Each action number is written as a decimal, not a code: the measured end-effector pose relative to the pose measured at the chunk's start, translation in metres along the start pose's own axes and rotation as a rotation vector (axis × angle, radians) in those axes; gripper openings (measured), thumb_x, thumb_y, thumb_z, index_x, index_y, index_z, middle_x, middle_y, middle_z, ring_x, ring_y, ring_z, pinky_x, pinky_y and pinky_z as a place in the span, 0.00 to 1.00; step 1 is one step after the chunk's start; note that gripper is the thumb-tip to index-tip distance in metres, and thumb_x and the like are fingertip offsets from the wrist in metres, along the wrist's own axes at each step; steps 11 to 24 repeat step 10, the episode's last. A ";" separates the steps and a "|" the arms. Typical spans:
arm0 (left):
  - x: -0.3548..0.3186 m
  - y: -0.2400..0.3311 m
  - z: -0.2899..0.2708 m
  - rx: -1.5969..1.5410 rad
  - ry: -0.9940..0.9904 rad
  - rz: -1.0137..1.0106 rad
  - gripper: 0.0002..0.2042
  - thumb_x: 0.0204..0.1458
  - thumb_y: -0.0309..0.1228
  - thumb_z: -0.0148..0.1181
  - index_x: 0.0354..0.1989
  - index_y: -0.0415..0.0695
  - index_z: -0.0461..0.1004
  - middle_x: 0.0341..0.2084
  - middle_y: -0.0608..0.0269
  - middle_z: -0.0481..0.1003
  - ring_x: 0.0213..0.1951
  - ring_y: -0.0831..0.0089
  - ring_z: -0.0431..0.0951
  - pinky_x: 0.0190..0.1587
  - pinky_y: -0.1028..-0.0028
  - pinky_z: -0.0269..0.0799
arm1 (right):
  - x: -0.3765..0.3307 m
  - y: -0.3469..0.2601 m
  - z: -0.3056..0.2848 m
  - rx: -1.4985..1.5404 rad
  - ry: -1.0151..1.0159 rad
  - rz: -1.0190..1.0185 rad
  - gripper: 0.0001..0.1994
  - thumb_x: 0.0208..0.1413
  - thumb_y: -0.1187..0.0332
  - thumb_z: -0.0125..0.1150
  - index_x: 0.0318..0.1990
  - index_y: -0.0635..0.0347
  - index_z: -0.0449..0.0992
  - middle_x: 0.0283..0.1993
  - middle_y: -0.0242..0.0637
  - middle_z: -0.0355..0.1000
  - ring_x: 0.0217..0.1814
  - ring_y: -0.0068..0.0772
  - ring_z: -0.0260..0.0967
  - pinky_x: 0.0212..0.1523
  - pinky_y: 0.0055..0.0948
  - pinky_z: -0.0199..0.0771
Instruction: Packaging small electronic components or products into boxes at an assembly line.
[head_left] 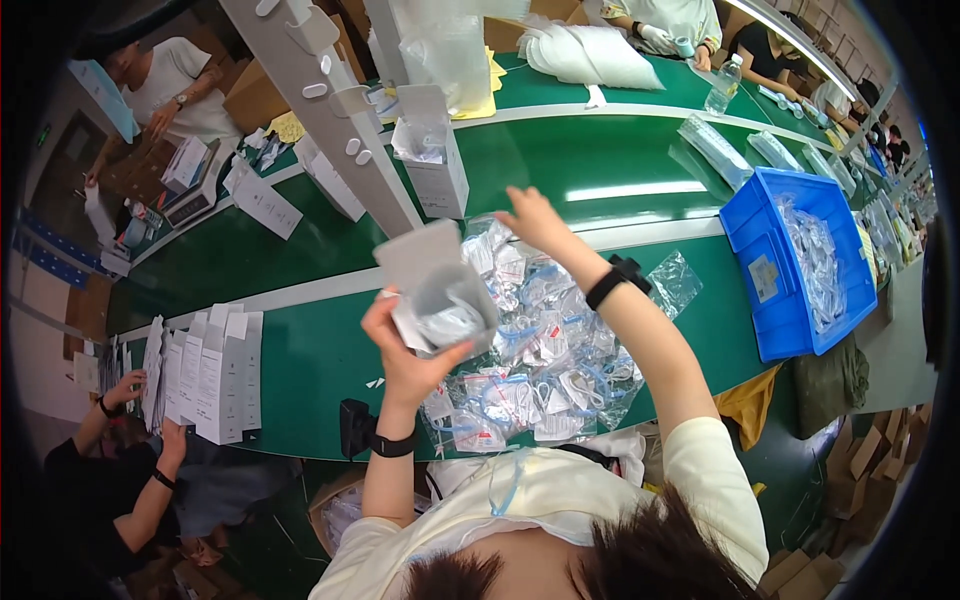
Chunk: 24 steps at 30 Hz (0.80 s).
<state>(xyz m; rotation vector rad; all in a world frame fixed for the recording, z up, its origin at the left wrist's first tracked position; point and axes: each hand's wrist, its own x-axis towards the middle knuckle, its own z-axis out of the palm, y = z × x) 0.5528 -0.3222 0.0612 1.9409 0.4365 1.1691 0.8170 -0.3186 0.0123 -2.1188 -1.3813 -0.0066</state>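
My left hand [412,355] grips a white cardboard box [405,325] with its flap up. Inside the box lies a clear bag with white contents [452,318]. My right hand [535,217] hangs over the far edge of a pile of clear bags, its fingers apart and nothing seen in them, slightly blurred. The bags [545,345] hold white parts, blue tubing and printed slips, spread on the green table [310,365] in front of me. Beyond my left hand, a second open white box [432,165] stands upright with a bag in it.
Right, a blue bin [765,285] holds more clear bags. Several white boxes [225,370] stand at left, beside a co-worker's hands [130,390]. A grey post [335,110] rises beyond the table. Across the green conveyor [570,150] are a bottle [722,88] and other people working.
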 end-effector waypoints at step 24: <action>0.022 0.036 -0.010 0.287 -0.426 -0.089 0.40 0.27 0.30 0.70 0.53 0.47 0.53 0.53 0.53 0.48 0.57 0.56 0.52 0.56 0.61 0.54 | 0.010 0.061 0.031 0.602 -0.122 0.115 0.16 0.37 0.74 0.61 0.39 0.64 0.72 0.26 0.40 0.72 0.24 0.39 0.71 0.27 0.33 0.72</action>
